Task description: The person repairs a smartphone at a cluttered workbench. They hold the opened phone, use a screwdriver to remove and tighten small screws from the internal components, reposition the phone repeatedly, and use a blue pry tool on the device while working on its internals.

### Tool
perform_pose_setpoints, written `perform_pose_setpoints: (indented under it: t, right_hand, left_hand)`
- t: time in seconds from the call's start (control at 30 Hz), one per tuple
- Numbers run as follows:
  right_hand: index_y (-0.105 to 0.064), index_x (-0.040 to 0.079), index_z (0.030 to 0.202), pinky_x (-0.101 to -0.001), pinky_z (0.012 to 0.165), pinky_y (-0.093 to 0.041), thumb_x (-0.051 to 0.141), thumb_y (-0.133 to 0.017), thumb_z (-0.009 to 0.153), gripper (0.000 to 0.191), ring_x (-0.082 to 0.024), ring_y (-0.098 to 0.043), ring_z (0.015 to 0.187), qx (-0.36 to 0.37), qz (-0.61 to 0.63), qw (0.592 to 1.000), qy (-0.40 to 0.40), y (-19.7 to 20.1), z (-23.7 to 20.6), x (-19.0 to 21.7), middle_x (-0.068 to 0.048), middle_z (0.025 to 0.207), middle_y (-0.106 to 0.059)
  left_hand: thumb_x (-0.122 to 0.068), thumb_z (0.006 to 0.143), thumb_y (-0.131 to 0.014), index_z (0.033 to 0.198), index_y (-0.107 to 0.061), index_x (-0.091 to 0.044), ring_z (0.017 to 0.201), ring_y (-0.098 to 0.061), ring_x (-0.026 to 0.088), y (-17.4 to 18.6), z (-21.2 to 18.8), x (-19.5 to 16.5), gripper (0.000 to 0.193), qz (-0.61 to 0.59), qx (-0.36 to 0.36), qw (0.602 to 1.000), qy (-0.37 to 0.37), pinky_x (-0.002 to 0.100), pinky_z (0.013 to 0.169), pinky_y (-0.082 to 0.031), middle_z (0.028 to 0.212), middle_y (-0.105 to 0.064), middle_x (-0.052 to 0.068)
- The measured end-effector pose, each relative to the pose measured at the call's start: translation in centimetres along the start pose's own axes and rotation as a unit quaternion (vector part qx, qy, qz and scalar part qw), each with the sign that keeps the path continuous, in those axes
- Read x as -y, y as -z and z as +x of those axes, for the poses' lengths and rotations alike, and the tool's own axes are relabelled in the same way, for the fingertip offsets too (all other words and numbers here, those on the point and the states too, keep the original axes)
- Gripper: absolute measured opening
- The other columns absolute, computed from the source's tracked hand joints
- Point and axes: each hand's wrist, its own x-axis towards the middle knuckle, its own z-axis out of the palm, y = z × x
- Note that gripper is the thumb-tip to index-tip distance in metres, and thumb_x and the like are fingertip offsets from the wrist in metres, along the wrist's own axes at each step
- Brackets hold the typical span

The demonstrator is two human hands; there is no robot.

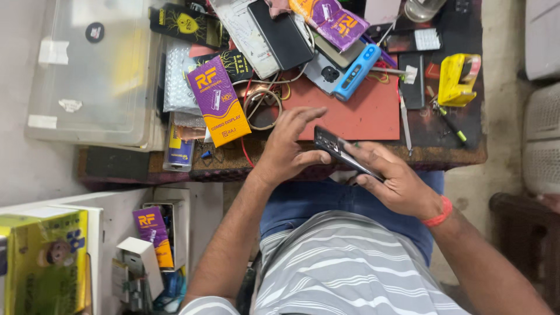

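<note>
Gripping slim glossy black phone [344, 153]

The slim black phone [344, 154] looks glossy and smooth, like glass. The flat red work mat [356, 111] is matt rubber on the worn, rough wooden table [455, 153]. The purple-and-orange cardboard box [219, 100] has a slight sheen.
</note>
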Motion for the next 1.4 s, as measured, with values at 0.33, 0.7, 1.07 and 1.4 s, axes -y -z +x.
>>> perform_pose_setpoints:
  t: [0.33,0.7,1.07,1.4]
  right_hand:
    - [-0.063,0.032,0.140,-0.0534,0.111,-0.036,0.038,-0.071,0.087,0.054,-0.038,-0.047,0.135,0.013,-0.391,0.913,0.119,1.5,7.6,-2.5,-0.017,0.151,-0.049]
    - [-0.071,0.008,0.126,-0.0410,0.100,-0.055,0.007,-0.068,0.102,0.024,-0.029,-0.069,0.112,-0.335,-0.201,0.919,-0.046,3.2,1.8,-4.7,-0.013,0.120,-0.071]
    - [-0.079,0.012,0.115,-0.0462,0.094,-0.059,0.009,-0.062,0.103,0.022,-0.036,-0.072,0.100,-0.202,-0.358,0.895,-0.173,14.4,1.9,-8.9,-0.017,0.112,-0.074]
    - [-0.077,0.009,0.110,-0.0448,0.080,-0.054,0.023,-0.084,0.089,0.026,-0.035,-0.067,0.093,-0.380,-0.298,0.852,-0.202,8.7,-8.5,-10.8,-0.016,0.102,-0.068]
  left_hand:
    - [-0.032,0.079,-0.087,0.121,-0.071,-0.013,0.121,-0.058,0.030,-0.7,-3.3,3.3,0.048,0.259,-0.065,0.964,0.009,0.043,0.103,-0.052,0.129,-0.066,0.006]
    - [-0.024,0.085,-0.081,0.110,-0.077,-0.016,0.120,-0.058,0.029,-2.3,-2.2,3.2,0.026,0.331,-0.045,0.942,-0.021,0.045,0.099,-0.047,0.129,-0.067,0.005]
    - [-0.028,0.085,-0.083,0.110,-0.076,-0.014,0.109,-0.061,0.027,-3.6,-2.6,2.5,0.029,0.358,-0.068,0.931,-0.024,0.044,0.094,-0.047,0.119,-0.069,0.003]
    - [-0.018,0.087,-0.083,0.102,-0.076,-0.016,0.089,-0.061,0.020,-11.0,0.1,-2.0,0.017,0.260,-0.035,0.957,-0.123,0.040,0.079,-0.046,0.098,-0.069,-0.003]
